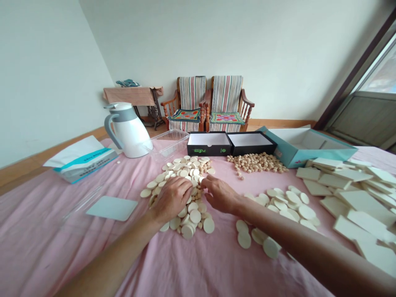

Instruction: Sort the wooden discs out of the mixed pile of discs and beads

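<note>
A mixed pile of pale round wooden discs point(195, 216) and small wooden beads point(196, 197) lies on the pink cloth before me. My left hand point(175, 194) rests over the pile's middle with fingers curled down together; its fingertips and anything under them are hidden. At the pile's right edge, my right hand point(219, 193) has its fingers bent inward, and a small pale disc shows at the fingertips. To the right of that hand lies a second group of round discs point(292, 202), partly behind my right forearm.
Beads point(258, 162) are heaped before two black boxes point(208, 149). A teal box point(312, 154) stands behind square wooden tiles point(355, 181). Leftward are a clear plastic tray point(170, 144), a white jug point(131, 134), a packet point(83, 161) and a pale flat card point(111, 208).
</note>
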`<state>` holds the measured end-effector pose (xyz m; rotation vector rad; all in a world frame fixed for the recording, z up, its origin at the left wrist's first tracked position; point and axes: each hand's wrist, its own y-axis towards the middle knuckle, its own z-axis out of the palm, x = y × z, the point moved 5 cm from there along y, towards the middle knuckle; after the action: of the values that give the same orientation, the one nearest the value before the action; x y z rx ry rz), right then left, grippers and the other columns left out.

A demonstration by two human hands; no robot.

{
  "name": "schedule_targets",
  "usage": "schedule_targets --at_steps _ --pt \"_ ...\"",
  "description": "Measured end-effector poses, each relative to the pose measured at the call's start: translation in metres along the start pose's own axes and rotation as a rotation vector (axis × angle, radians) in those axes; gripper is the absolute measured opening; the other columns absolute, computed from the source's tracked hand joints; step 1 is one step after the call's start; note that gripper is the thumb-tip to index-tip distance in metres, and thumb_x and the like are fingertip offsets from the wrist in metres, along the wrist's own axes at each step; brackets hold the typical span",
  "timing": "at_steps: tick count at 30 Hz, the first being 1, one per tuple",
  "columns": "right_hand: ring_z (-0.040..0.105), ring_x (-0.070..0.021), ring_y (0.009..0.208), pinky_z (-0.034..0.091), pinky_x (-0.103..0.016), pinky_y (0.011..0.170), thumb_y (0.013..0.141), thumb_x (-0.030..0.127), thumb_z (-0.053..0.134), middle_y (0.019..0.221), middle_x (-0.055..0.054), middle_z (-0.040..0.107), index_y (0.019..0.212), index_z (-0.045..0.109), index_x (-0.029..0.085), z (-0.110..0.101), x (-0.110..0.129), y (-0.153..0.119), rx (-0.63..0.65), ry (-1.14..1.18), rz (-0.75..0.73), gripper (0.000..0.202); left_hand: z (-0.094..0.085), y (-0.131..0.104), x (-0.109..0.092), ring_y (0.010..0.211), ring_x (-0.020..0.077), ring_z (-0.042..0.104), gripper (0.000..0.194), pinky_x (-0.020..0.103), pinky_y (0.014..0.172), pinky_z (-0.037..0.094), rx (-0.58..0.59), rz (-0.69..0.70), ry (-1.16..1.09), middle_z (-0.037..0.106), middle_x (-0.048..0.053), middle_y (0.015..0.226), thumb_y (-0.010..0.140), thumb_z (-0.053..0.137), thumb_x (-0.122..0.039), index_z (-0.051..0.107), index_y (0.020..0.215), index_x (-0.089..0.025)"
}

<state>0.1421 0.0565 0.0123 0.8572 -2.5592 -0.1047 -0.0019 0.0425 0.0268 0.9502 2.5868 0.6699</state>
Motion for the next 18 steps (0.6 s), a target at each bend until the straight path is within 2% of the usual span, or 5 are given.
schedule_targets --at_steps 6,10,14,18 --pt "0.053 -0.0147 0.074 0.035 -0.024 0.063 0.076 0.007 0.045 0.085 -0.007 0.058 0.087 0.052 0.015 0.013 0.002 0.005 -0.043 -0.077 0.063 0.015 -0.002 0.001 -0.001 0.086 0.0184 0.059 0.015 0.035 0.081 0.045 -0.008 0.017 0.003 0.065 0.005 0.084 0.089 0.048 -0.016 0.062 0.086 -0.018" --pt "0.05 -0.0131 0.069 0.034 -0.022 0.061 0.071 0.007 0.047 0.08 -0.004 0.058 0.085 0.052 0.016 -0.001 -0.008 0.001 -0.078 -0.024 0.056 0.017 -0.001 0.0 -0.001 0.087 0.0185 0.059 0.014 0.035 0.082 0.046 -0.014 0.01 0.003 0.066 0.005 0.087 0.089 0.049 -0.017 0.062 0.087 -0.018" --pt "0.049 -0.0126 0.067 0.034 -0.023 0.063 0.07 0.007 0.048 0.08 -0.005 0.058 0.083 0.056 0.016 -0.036 -0.053 -0.013 -0.156 -0.087 0.201 0.018 0.001 0.0 0.001 0.089 0.0188 0.059 0.014 0.036 0.084 0.045 -0.019 0.011 0.005 0.066 0.005 0.09 0.089 0.048 -0.017 0.062 0.088 -0.017" --pt "0.051 -0.0141 0.073 0.034 -0.023 0.065 0.068 0.005 0.047 0.08 -0.006 0.06 0.078 0.059 0.015 -0.054 -0.102 -0.029 -0.092 -0.183 0.333 0.019 0.001 0.0 0.001 0.088 0.0183 0.059 0.014 0.036 0.084 0.045 -0.029 0.023 0.006 0.066 0.005 0.089 0.09 0.047 -0.016 0.061 0.089 -0.018"
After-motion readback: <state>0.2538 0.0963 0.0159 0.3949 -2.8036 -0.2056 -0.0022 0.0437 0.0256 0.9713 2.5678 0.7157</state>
